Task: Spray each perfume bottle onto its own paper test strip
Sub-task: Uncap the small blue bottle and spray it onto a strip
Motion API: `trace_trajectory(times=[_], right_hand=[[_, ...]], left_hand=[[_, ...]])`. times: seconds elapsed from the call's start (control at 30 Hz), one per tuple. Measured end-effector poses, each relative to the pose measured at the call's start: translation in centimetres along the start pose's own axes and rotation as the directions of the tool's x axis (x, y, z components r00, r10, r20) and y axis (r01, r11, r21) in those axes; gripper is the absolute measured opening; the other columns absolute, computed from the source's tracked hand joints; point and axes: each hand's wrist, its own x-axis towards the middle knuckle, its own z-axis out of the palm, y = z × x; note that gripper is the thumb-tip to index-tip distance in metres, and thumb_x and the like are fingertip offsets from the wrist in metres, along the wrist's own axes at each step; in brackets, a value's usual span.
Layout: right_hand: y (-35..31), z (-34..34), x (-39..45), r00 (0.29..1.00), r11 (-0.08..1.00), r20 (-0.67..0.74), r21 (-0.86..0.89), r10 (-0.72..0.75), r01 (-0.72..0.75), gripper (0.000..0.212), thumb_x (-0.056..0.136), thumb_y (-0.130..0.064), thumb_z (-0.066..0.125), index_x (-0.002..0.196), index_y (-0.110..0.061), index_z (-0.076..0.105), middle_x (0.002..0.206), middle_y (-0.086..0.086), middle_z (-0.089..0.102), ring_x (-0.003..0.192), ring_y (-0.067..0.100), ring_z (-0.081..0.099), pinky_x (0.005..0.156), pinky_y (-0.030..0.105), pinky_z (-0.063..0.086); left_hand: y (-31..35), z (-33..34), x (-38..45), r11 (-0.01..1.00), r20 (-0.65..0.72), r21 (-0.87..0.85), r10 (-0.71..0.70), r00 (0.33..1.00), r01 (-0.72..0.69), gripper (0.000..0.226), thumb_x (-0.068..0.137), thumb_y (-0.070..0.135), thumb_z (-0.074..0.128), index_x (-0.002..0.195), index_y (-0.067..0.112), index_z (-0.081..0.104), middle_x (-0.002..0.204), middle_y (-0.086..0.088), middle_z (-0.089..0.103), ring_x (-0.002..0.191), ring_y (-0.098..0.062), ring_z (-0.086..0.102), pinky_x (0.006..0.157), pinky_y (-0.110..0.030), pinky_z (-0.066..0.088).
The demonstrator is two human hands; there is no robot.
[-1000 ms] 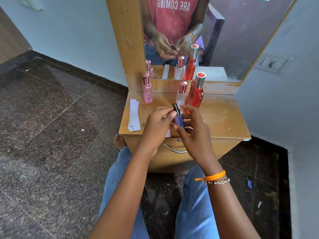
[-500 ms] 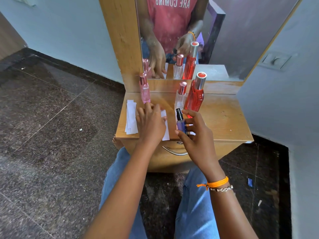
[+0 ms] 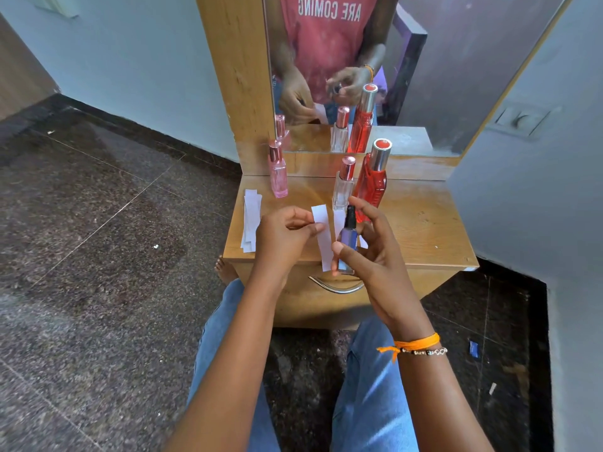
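Bright soft daylight, glare on the wooden tabletop (image 3: 421, 220), faint shadows, wide-angle bending at edges, slight softness

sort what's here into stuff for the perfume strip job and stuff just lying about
For the job:
- blue bottle, in the right hand
- paper strip, in the left hand
- spare strips
- pink bottle
- clear bottle
- red bottle

Lying about:
- blue scrap on the floor
- wall switch
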Motion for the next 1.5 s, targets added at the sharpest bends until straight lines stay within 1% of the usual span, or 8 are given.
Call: trace_trajectory(times=[0.1, 0.23, 0.33, 0.47, 0.6, 0.97, 1.27, 1.5], right_hand=[[-0.1, 0.3, -0.1, 0.996, 0.997, -0.08, -0.072, -0.03, 0.024, 0.054, 0.082, 0.007, 0.065, 0.126, -0.021, 0.049, 0.102, 0.03, 0.05, 0.072, 0.013, 0.057, 0.06, 0.028, 0.056], [0.2, 0.5, 0.1, 0.976, 0.907, -0.119, -0.403, -0.182, 0.12, 0.05, 0.076, 0.0, 0.071, 0.114, -0.027, 0.054, 0.077, -0.005, 0.051, 0.061, 0.014, 0.052, 0.053, 0.03, 0.052], [0.0, 0.7, 0.6, 0.956, 0.768, -0.037, -0.606, -0.29, 0.21, 0.048, 0.072, -0.004, 0.072, 0.114, -0.022, 0.055, 0.086, -0.013, 0.053, 0.064, 0.004, 0.047, 0.058, 0.016, 0.041], [-0.2, 0.6, 1.3, 0.96, 0.643, 0.016, -0.739, -0.279, 0.199, 0.052, 0.07, -0.005, 0.067, 0.116, -0.023, 0.054, 0.099, -0.009, 0.058, 0.068, 0.005, 0.042, 0.059, 0.032, 0.046], [-0.5, 0.5, 1.8, 0.96, 0.574, 0.064, -0.79, -0.273, 0.216, 0.053, 0.068, -0.004, 0.064, 0.116, -0.023, 0.054, 0.092, -0.013, 0.051, 0.067, 0.005, 0.038, 0.055, 0.032, 0.044], [-0.5, 0.5, 2.3, 0.954, 0.512, 0.12, -0.821, -0.275, 0.251, 0.039, 0.071, -0.006, 0.065, 0.105, -0.022, 0.056, 0.078, -0.013, 0.044, 0.063, 0.015, 0.04, 0.048, 0.031, 0.037], [-0.2, 0.2, 2.4, 0.963, 0.524, 0.103, -0.822, -0.25, 0.224, 0.042, 0.071, -0.002, 0.064, 0.109, -0.019, 0.058, 0.064, -0.022, 0.034, 0.055, 0.002, 0.04, 0.049, 0.016, 0.024], [0.2, 0.3, 2.5, 0.965, 0.566, 0.11, -0.791, -0.24, 0.231, 0.038, 0.075, -0.008, 0.069, 0.107, -0.023, 0.056, 0.065, -0.02, 0.039, 0.055, 0.001, 0.044, 0.049, 0.014, 0.027]], left_hand=[[0.6, -0.7, -0.8, 0.992, 0.063, -0.116, -0.04, 0.997, 0.047, 0.02, 0.077, 0.005, 0.072, 0.07, 0.023, 0.066, 0.069, 0.013, 0.066, 0.063, 0.008, 0.062, 0.064, -0.009, 0.049], [1.0, -1.2, -1.3, 0.969, 0.138, -0.171, -0.156, 0.978, 0.179, 0.014, 0.082, 0.007, 0.067, 0.078, 0.019, 0.069, 0.082, 0.003, 0.069, 0.082, -0.01, 0.064, 0.074, -0.023, 0.053], [1.2, -1.5, -1.5, 0.962, 0.173, -0.147, -0.205, 0.963, 0.231, 0.013, 0.086, 0.007, 0.063, 0.095, 0.013, 0.07, 0.097, -0.006, 0.068, 0.093, -0.019, 0.062, 0.072, -0.024, 0.051], [1.4, -1.5, -1.7, 0.962, 0.207, -0.144, -0.2, 0.958, 0.232, 0.018, 0.087, 0.006, 0.061, 0.1, 0.015, 0.069, 0.101, -0.005, 0.068, 0.099, -0.021, 0.062, 0.079, -0.03, 0.052], [1.3, -1.5, -1.7, 0.959, 0.228, -0.159, -0.195, 0.954, 0.234, 0.021, 0.086, 0.005, 0.06, 0.097, 0.021, 0.069, 0.09, 0.0, 0.068, 0.094, -0.02, 0.062, 0.086, -0.034, 0.051], [1.2, -1.2, -1.8, 0.949, 0.25, -0.222, -0.168, 0.953, 0.225, 0.024, 0.086, 0.002, 0.06, 0.1, 0.021, 0.066, 0.074, 0.005, 0.061, 0.071, -0.002, 0.059, 0.056, -0.009, 0.048], [0.9, -1.2, -1.6, 0.95, 0.251, -0.2, -0.185, 0.95, 0.238, 0.024, 0.086, 0.005, 0.061, 0.104, 0.02, 0.067, 0.08, 0.003, 0.063, 0.089, -0.017, 0.062, 0.077, -0.027, 0.051], [0.9, -0.9, -1.8, 0.949, 0.263, -0.192, -0.194, 0.945, 0.249, 0.026, 0.086, 0.006, 0.062, 0.109, 0.017, 0.065, 0.075, 0.007, 0.06, 0.077, -0.008, 0.057, 0.058, -0.015, 0.045]])
